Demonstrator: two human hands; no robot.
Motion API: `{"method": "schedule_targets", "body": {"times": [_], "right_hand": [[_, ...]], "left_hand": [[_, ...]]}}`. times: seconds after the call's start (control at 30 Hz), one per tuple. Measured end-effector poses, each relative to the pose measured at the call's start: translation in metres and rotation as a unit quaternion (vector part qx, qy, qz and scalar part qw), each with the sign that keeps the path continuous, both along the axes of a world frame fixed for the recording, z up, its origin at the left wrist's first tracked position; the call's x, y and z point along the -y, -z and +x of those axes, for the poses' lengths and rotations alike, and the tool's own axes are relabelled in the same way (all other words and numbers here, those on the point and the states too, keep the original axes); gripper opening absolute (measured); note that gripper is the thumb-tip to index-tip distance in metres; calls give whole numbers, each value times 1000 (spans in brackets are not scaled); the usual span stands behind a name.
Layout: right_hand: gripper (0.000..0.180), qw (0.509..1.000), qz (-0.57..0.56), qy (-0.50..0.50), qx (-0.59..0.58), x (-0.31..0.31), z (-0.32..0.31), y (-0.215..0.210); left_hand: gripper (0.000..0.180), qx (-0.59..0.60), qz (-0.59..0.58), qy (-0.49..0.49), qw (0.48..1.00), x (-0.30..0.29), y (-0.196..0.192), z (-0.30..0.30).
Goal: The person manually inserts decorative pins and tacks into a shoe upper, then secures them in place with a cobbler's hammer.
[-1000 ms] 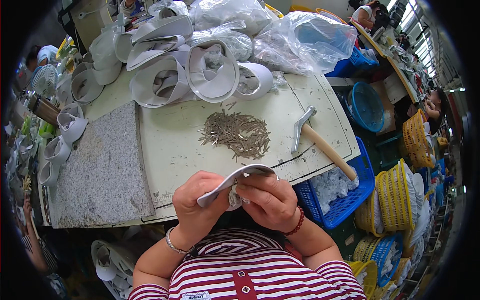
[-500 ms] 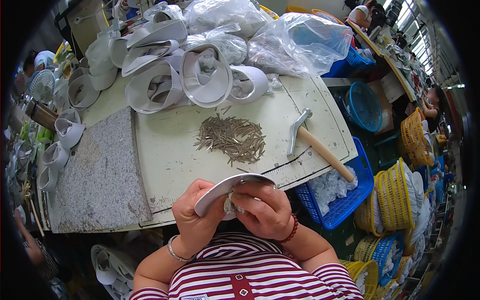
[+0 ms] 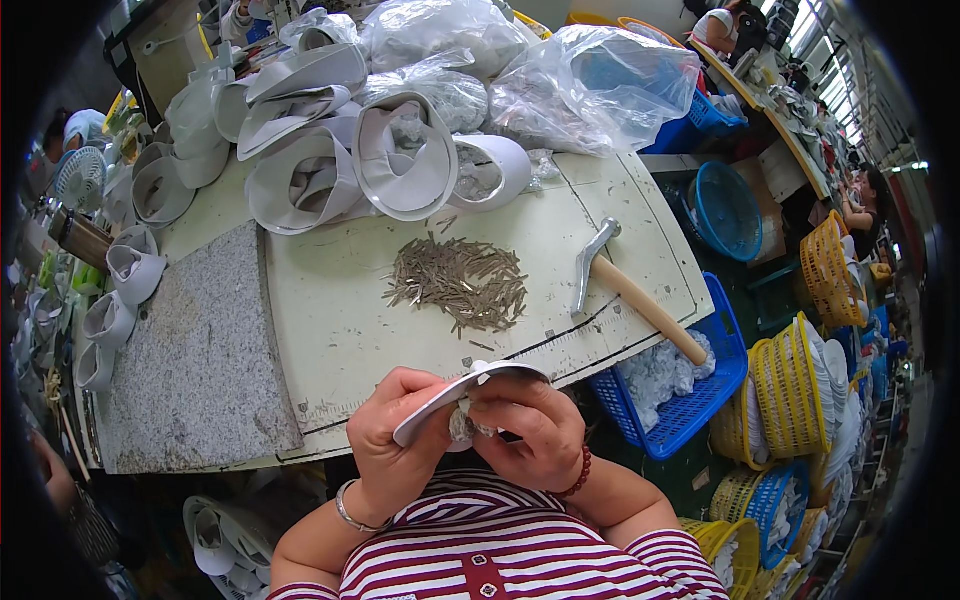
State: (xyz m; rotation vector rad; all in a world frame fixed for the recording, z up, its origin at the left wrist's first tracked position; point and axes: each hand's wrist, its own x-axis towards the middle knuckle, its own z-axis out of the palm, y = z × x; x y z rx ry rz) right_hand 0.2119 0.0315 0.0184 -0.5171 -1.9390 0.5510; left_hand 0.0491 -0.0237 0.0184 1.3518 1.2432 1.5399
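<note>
Close to my body, both hands hold a curved white sun visor (image 3: pixel 432 408) just off the table's front edge. My left hand (image 3: pixel 395 440) grips its left end, fingers wrapped round the edge. On the other side my right hand (image 3: pixel 535 430) is closed on the visor's right part, with thumb and fingers bent together. A crumpled pale piece (image 3: pixel 461 424) shows between the hands; its kind is unclear. A small white bit (image 3: pixel 482 370) sticks up at the brim's upper edge. Beyond them lies a heap of small metal strips (image 3: pixel 460 282).
A hammer (image 3: pixel 640 305) with a wooden handle lies at the table's right. A rough grey stone slab (image 3: pixel 195 360) covers the left. White visors (image 3: pixel 405 160) and plastic bags (image 3: pixel 590 95) crowd the back. Blue basket (image 3: pixel 690 415) and yellow baskets (image 3: pixel 785 395) stand at the right.
A small white bit now shows above the visor's upper edge. The visor and both hands have shifted slightly, and the right fingers have moved along it.
</note>
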Motion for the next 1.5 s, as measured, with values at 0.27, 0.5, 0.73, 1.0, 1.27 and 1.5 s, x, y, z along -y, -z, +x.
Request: {"method": "schedule_targets", "body": {"times": [0.27, 0.5, 0.73, 1.0, 1.27, 1.5], "right_hand": [[34, 997, -51, -34, -44, -1, 3, 0], [32, 984, -120, -97, -88, -2, 7, 5], [33, 970, -159, -118, -141, -4, 6, 14], [35, 958, -201, -148, -139, -3, 10, 15], [33, 961, -207, -139, -123, -5, 12, 13], [29, 973, -183, -114, -87, -3, 14, 14]], "left_hand": [[29, -8, 25, 51, 998, -5, -3, -5], [26, -15, 6, 64, 998, -6, -6, -4], [22, 66, -76, 53, 994, -5, -11, -1], [23, 49, -102, 67, 991, -7, -17, -2], [28, -2, -17, 47, 999, -9, -9, 1], [24, 17, -25, 30, 999, -6, -6, 2]]}}
